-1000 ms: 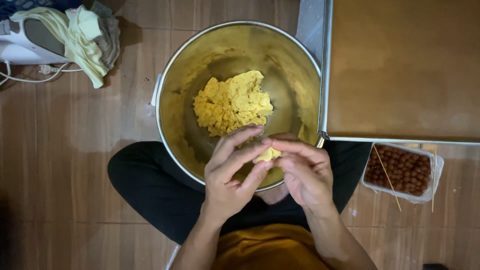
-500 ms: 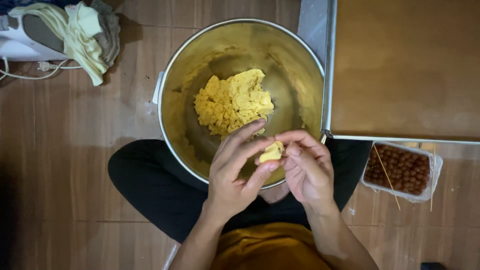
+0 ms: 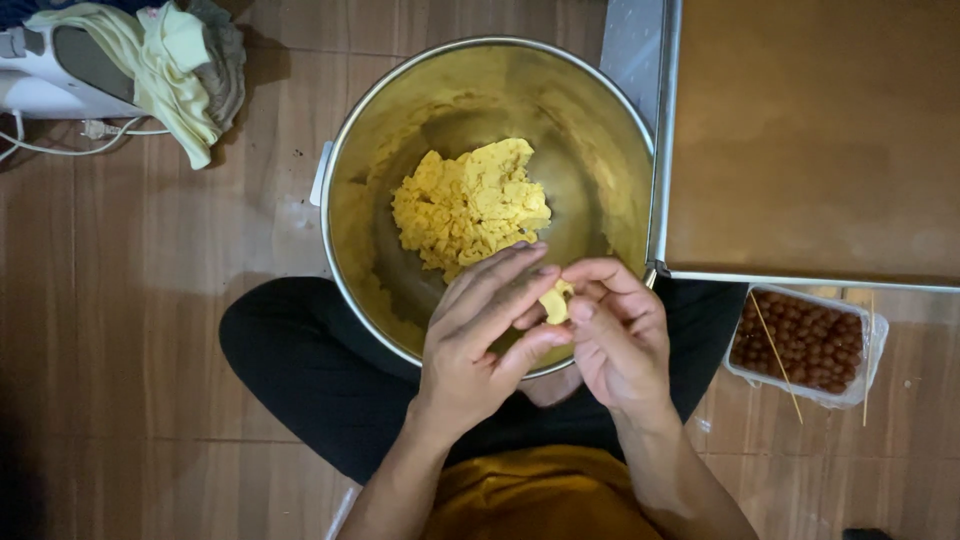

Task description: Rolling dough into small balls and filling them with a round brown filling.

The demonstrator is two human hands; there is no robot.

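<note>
While both hands [image 3: 545, 325] pinch a dough piece [image 3: 555, 302], bowl [image 3: 360, 160], tray [image 3: 800, 140] and nut tub [image 3: 805, 340] crowd close.

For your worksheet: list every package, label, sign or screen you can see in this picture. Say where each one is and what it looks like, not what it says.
Plastic tub: on the floor at lower right, below the brown tray; a clear, shallow rectangle filled with small reddish-brown balls, with thin wooden sticks laid across it.
No labels, signs or screens show.
</note>
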